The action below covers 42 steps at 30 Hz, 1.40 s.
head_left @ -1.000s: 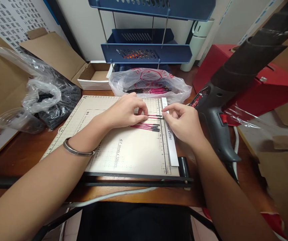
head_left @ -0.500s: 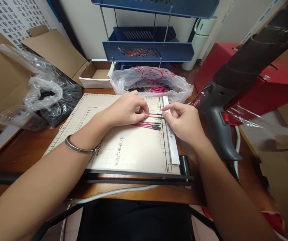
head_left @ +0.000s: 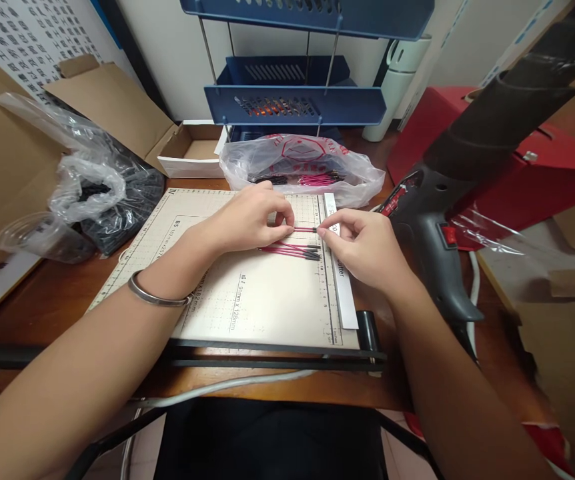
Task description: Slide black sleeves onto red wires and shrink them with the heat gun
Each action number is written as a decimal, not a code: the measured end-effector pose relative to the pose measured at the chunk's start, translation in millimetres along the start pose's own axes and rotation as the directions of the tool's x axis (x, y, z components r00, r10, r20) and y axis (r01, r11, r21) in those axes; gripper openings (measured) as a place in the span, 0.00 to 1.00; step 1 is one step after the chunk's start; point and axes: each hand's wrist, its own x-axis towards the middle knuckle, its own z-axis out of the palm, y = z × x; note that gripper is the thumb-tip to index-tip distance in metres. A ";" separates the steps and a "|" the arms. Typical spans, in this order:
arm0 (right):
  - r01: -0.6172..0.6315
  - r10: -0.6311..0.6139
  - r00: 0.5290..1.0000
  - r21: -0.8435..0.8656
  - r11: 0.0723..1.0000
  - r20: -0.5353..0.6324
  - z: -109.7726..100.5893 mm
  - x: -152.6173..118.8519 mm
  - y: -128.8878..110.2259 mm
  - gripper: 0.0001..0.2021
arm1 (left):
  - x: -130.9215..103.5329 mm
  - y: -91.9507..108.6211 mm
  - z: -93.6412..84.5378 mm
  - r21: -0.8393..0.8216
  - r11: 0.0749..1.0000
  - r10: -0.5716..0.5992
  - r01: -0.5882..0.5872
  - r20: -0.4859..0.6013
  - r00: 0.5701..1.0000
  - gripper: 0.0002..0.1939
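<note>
Red wire (head_left: pixel 305 229), spanning between the fingers (head_left: pixel 280 233) pinching it: left hand (head_left: pixel 252 219) at nine o'clock, right hand (head_left: pixel 367 250) at three o'clock.

Blue rack (head_left: pixel 350 107) at the table's (head_left: pixel 42 317) back edge, middle; white bottle (head_left: pixel 392 100) just right of it. Open carton (head_left: pixel 190 167) left of rack. Black-filled bag (head_left: pixel 122 213), clear cup (head_left: pixel 45 237) toward left edge. Right side: heat gun (head_left: pixel 430 207), red box (head_left: pixel 532 187) behind. Pale cable (head_left: pixel 232 383) along front edge.
</note>
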 end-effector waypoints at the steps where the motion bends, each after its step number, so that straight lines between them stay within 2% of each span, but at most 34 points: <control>1: 0.014 -0.014 0.999 -0.007 1.000 0.033 -0.8 -0.6 -0.8 0.08 | 0.0 -0.1 0.2 0.003 1.000 0.000 0.000 -0.003 1.000 0.06; 6: 0.045 -0.035 0.984 -0.055 0.997 0.174 -3.8 -1.9 -2.6 0.08 | -0.4 -0.3 1.4 0.010 1.000 -0.017 0.017 -0.006 1.000 0.06; 13: 0.037 -0.023 0.983 -0.078 0.996 0.182 -4.4 -1.2 -1.3 0.08 | -0.4 2.9 1.8 -0.055 0.998 0.035 -0.041 -0.117 0.993 0.08; 17: 0.047 -0.028 0.978 -0.087 0.995 0.205 -5.3 -0.9 -0.2 0.08 | -0.2 6.2 0.5 -0.090 0.994 0.053 -0.061 -0.084 0.995 0.10; 20: 0.044 -0.030 0.984 -0.077 0.996 0.175 -6.4 -0.6 0.1 0.09 | -0.2 7.7 -0.2 -0.091 0.994 0.049 -0.055 -0.064 0.997 0.12; 26: 0.060 -0.059 0.998 -0.021 0.998 0.027 -5.8 -0.6 -0.9 0.09 | -0.4 8.7 -0.6 -0.126 0.989 0.062 -0.072 -0.081 0.995 0.13; 36: 0.098 -0.099 0.995 0.055 0.994 0.022 -2.5 -2.9 -3.6 0.09 | -1.8 10.5 0.3 -0.160 0.984 0.061 -0.081 -0.127 0.990 0.10; 42: 0.141 -0.141 0.990 0.024 0.990 0.017 1.1 -3.6 -4.1 0.06 | -1.1 10.4 0.4 -0.146 0.985 0.071 -0.090 -0.128 0.989 0.11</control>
